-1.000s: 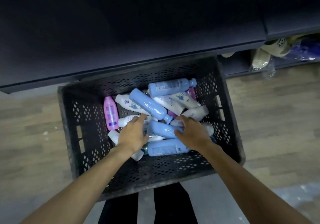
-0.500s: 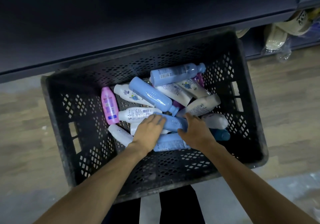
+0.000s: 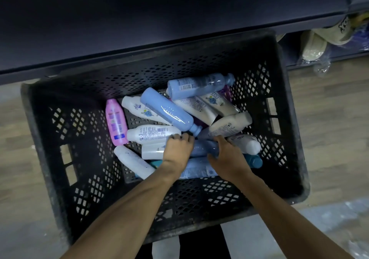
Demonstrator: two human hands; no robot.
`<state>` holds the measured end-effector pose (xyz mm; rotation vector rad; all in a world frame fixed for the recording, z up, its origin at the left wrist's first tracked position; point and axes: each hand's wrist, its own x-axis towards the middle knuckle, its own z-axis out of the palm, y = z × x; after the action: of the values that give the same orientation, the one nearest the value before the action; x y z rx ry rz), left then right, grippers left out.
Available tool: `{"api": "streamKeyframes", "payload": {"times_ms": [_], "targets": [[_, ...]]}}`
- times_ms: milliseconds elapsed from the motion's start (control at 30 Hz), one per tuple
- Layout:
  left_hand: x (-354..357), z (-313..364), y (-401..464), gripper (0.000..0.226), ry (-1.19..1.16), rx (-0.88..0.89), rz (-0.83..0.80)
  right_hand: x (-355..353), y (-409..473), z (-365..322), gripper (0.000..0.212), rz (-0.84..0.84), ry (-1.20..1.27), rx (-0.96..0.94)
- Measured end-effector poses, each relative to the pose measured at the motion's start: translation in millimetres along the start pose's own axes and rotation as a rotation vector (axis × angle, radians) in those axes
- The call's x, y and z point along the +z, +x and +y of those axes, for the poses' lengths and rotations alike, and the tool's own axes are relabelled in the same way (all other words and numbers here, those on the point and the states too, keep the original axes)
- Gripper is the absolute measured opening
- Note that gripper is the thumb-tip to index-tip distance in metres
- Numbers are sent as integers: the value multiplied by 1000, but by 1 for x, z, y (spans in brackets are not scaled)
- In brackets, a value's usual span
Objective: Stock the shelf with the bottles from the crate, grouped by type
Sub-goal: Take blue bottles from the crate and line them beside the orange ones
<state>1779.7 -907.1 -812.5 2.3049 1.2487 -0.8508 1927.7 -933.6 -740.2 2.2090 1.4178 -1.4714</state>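
I saw the blue bottle (image 3: 203, 147) lying on its side in the middle of the black crate (image 3: 60, 138), on top of the pile, with both of my hands on it. My left hand (image 3: 176, 150) had its fingers (image 3: 179, 137) curled over the bottle's left end. My right hand (image 3: 227, 156) gripped the bottle's right end, thumb on the near side and fingers bent over the far side. Just below it lay another light blue bottle (image 3: 197, 169), partly under my wrists. A long blue bottle (image 3: 167, 111) lay slanted just above my hands, its cap close to my left fingers. One more blue bottle (image 3: 199, 84) lay at the far side of the pile. White bottles were all around: one white bottle with small print (image 3: 151, 133) touched my left hand, and a plain white bottle (image 3: 133, 161) lay near the crate's front left. A pink bottle (image 3: 115, 121) lay alone on the left edge of the pile. A dark teal bottle (image 3: 253, 160) peeked out on the right. The crate sat on a wooden floor (image 3: 329, 128), right in front of a dark shelf (image 3: 159, 18). Some bagged things (image 3: 313, 48) lay under the shelf at the far right.
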Motion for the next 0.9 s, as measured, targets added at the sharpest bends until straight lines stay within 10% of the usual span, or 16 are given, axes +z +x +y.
{"api": "streamKeyframes", "payload": {"times_ms": [667, 900], "targets": [[-18, -98, -149, 59, -440, -426, 62, 32, -26, -47, 53, -246, 242, 88], [-60, -74, -166, 59, -471, -390, 323, 9, -49, -124, 75, 172, 613, 137]]}}
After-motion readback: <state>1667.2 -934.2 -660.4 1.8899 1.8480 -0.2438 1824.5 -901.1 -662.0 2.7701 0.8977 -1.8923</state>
